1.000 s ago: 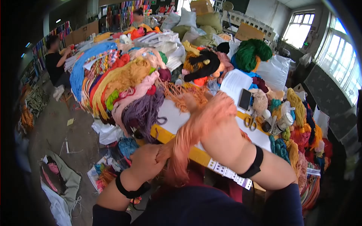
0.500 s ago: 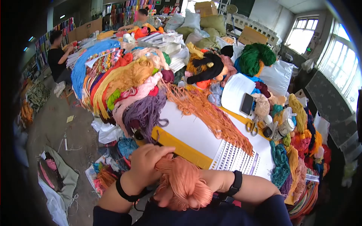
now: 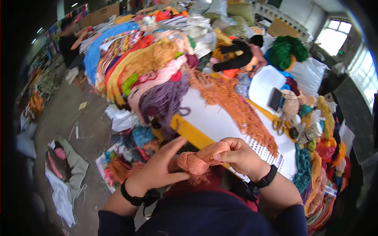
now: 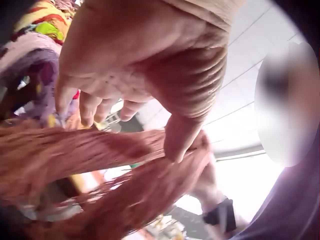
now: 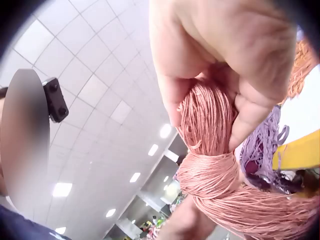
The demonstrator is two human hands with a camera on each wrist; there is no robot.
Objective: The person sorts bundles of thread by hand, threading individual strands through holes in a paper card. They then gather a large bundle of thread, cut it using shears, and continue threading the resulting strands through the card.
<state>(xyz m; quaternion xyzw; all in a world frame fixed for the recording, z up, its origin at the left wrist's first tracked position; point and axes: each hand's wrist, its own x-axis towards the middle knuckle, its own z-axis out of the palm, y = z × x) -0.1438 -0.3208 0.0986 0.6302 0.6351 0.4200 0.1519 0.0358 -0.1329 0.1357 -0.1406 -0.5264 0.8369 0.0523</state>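
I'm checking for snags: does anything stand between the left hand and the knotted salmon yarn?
Nothing visible does: the left hand is close beside the yarn, and the right hand pinches its looped end.

The left hand, fingers extended, has its thumb over doubled salmon yarn; a black band circles the other wrist on the right, and purple yarn lies on the far side

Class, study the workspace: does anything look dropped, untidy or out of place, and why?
A small, flat, yellowish scrap lies alone on the grey floor, like dropped litter. Loose orange yarn also sprawls across the white work surface, unlike the compactly twisted salmon-pink yarn skein in the right hand.
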